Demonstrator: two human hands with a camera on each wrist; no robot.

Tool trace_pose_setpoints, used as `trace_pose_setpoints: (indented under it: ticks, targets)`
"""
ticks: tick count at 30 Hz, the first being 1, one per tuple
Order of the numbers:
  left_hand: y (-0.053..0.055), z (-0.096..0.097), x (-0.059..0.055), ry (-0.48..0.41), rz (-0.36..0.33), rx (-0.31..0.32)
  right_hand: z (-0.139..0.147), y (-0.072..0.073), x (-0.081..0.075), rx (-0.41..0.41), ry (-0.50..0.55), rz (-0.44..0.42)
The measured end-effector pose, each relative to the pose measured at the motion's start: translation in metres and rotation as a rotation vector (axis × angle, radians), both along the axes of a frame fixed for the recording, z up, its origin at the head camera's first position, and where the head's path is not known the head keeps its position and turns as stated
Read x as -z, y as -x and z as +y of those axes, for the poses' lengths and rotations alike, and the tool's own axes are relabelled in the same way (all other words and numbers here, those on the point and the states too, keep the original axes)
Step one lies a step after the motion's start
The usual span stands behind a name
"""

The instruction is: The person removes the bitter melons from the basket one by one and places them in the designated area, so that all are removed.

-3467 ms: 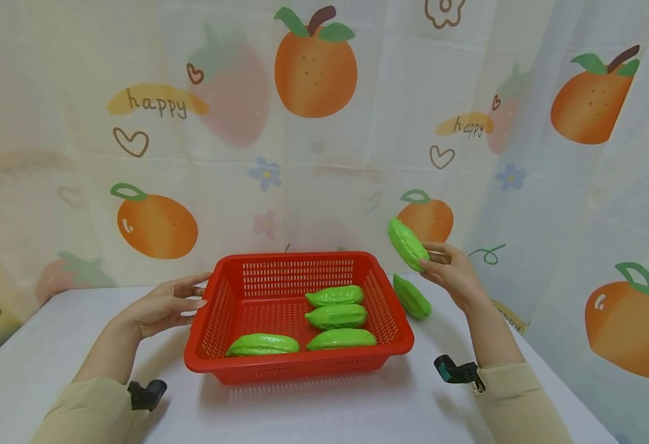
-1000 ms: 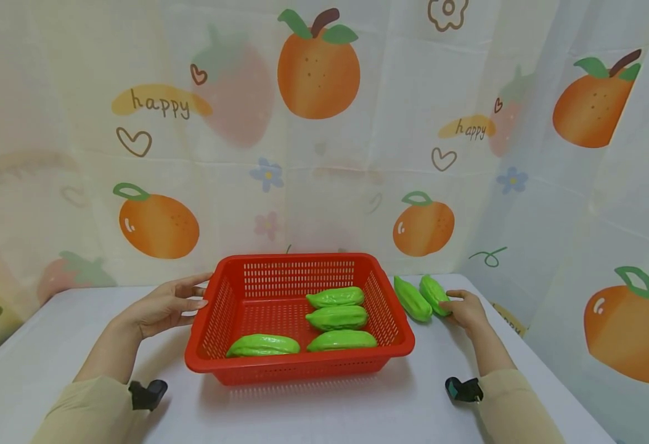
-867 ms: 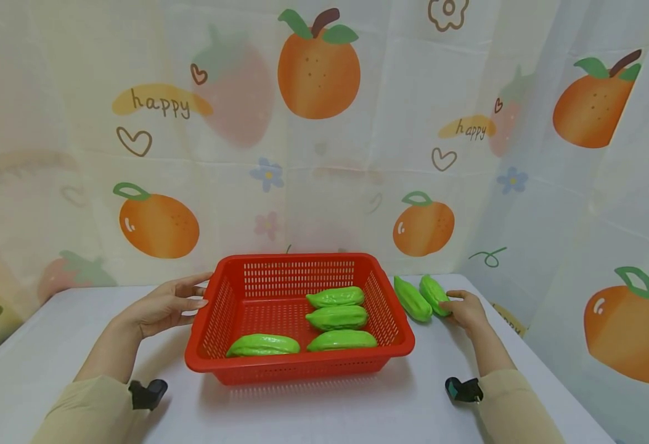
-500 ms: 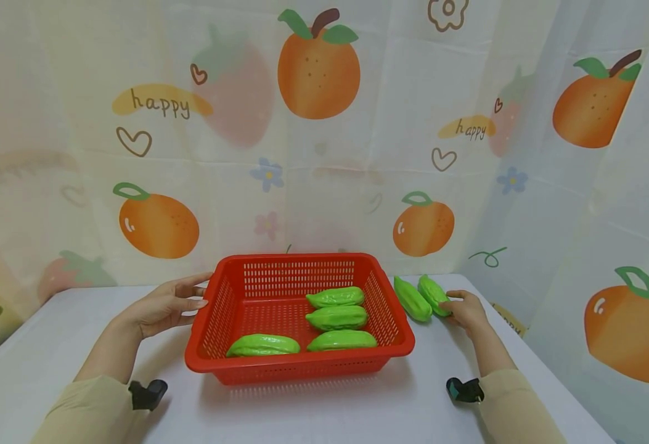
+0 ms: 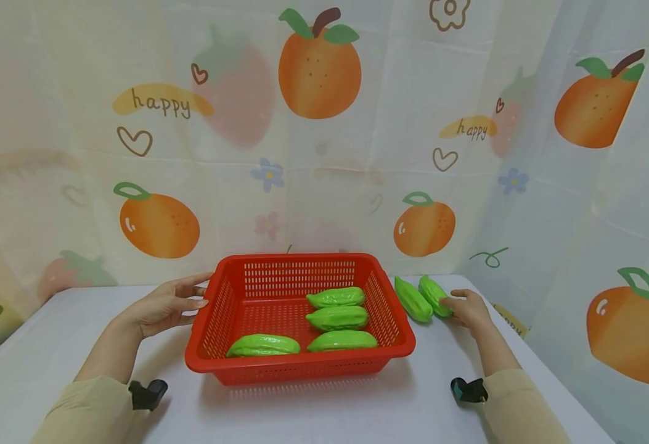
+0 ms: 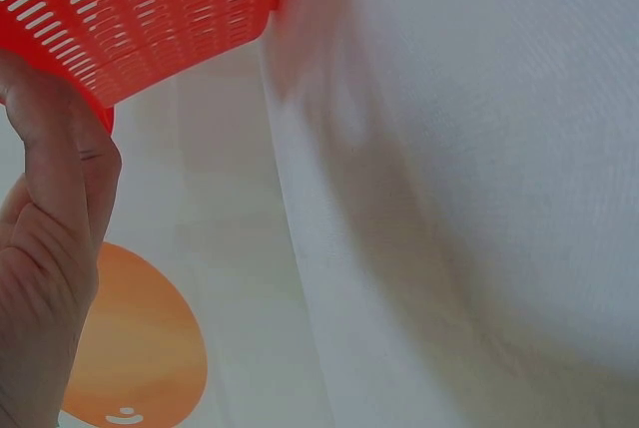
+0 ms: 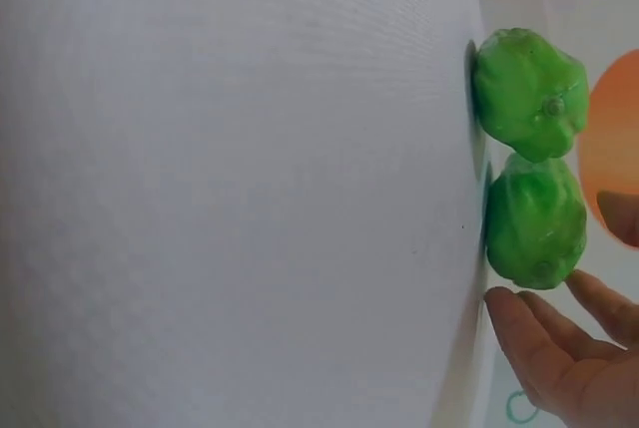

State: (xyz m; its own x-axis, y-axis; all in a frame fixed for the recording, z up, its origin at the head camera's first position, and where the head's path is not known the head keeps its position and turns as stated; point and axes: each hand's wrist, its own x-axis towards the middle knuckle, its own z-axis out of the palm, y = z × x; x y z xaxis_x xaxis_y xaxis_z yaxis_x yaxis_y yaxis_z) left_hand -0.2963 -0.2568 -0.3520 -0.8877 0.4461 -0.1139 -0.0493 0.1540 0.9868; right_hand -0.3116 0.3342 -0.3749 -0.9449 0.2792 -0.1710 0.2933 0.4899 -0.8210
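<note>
My left hand (image 5: pixel 160 305) rests against the outside left rim of a red perforated basket (image 5: pixel 302 364), fingertips and thumb at the rim. In the left wrist view, my bent fingers (image 6: pixel 90 149) meet the basket wall. Inside the basket, a green bitter gourd (image 5: pixel 263 345) lies front left, and several more (image 5: pixel 336 317) form a column on the right. Outside, two ridged gourds lie side by side: a nearer one (image 5: pixel 413 300) beside the basket and an outer one (image 5: pixel 434 296). My right hand (image 5: pixel 470 310) is at the outer gourd, its fingers spread and fingertips right beside it.
A white cloth (image 5: pixel 324 416) covers the table. Close behind it hangs a curtain (image 5: pixel 324 185) printed with oranges, strawberries and lettering. Another curtain stretch (image 5: pixel 579 246) runs along the right side.
The right hand has lowered its gourd from the air onto the table, next to the other one. Over the last second, that gourd shifted slightly left against it. The left hand and basket stay put.
</note>
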Motion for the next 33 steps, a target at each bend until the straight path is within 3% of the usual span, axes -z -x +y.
trace_pose_setpoints:
  ticks: [5,9,19,27,33]
  targets:
    - [0.0,0.0,0.0,0.002,0.0,-0.002,-0.001,-0.002,-0.008,0.002,-0.052,0.072]
    - [-0.001,0.0,-0.001,0.001,0.003,-0.002,-0.002,0.0,-0.013,0.049,-0.094,0.158]
    - [-0.002,0.001,-0.003,0.003,0.001,-0.005,-0.013,-0.001,-0.028,0.157,-0.014,0.379]
    - [0.0,-0.002,0.0,-0.027,0.017,0.031,-0.035,-0.006,-0.052,0.109,0.068,0.483]
    - [0.0,-0.002,0.0,-0.029,0.016,0.035,-0.054,-0.011,-0.066,0.007,0.075,0.499]
